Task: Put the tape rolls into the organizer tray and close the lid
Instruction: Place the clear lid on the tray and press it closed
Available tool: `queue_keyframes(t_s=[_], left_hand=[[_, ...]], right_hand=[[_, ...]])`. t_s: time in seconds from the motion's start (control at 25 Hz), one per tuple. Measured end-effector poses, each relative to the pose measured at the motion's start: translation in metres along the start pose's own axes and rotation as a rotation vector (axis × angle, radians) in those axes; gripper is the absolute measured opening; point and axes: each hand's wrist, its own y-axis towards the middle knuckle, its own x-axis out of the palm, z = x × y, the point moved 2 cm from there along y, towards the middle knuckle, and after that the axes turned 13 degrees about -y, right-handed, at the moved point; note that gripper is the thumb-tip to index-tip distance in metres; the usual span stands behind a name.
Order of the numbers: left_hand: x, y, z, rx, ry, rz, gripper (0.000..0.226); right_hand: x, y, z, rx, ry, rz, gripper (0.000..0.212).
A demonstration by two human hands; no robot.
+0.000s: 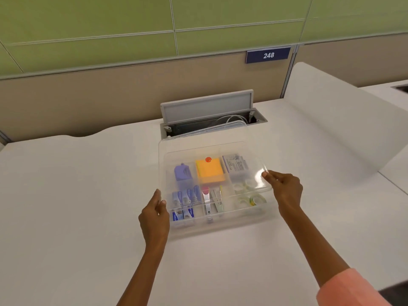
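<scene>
Pinching the near-left edge of the clear lid (212, 149) with the left hand (154, 215), the right hand (284, 191) gripping its right edge. Held tilted just over the organizer tray (220, 226) on the white desk (77, 195). Tape rolls (248, 193) lying in the tray's right compartment.

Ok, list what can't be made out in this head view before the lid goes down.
- Tape rolls: blurred through the clear lid; their count is unclear.
- Label print on the pack in the tray: too small to read.
- Left hand: fingertips under the lid edge are hidden.
- Cable well on the desk: its contents are dark and partly covered by the lid.
- Right sleeve: cut off by the frame.
</scene>
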Motion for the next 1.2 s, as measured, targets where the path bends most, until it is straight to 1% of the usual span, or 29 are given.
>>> queue_keyframes(t_s=[0.16, 0.32, 0.6, 0.72, 0.8, 0.88, 1.0, 1.08, 1.2], left_hand=[[0.0, -0.01, -0.002, -0.048, 0.063, -0.028, 0.038], [-0.002, -0.015, 0.001, -0.035, 0.106, -0.064, 0.038], [-0.012, -0.026, -0.008, -0.031, 0.13, -0.165, 0.041], [-0.012, -0.028, -0.008, -0.029, 0.14, -0.185, 0.042], [-0.011, -0.027, -0.004, 0.012, 0.162, -0.178, 0.042], [-0.01, -0.02, 0.001, 0.081, 0.196, -0.161, 0.042], [-0.001, 0.003, 0.012, 0.189, 0.258, -0.212, 0.043], [0.014, 0.025, 0.017, 0.24, 0.332, -0.284, 0.046], [0.04, 0.064, 0.019, 0.267, 0.473, -0.404, 0.054]], right_hand=[[0.005, -0.002, 0.017, 0.003, -0.027, 0.008, 0.033], [0.004, -0.004, 0.033, 0.038, 0.003, 0.019, 0.033], [-0.002, -0.013, 0.048, 0.063, 0.075, -0.033, 0.034], [-0.003, -0.017, 0.045, 0.026, 0.036, -0.043, 0.036], [-0.005, -0.016, 0.041, -0.041, -0.068, -0.042, 0.039], [-0.007, -0.012, 0.031, -0.151, -0.228, -0.007, 0.043], [-0.001, 0.005, 0.005, -0.353, -0.45, 0.06, 0.048], [0.014, 0.018, -0.018, -0.504, -0.55, 0.01, 0.051], [0.044, 0.04, -0.039, -0.66, -0.725, -0.137, 0.061]])
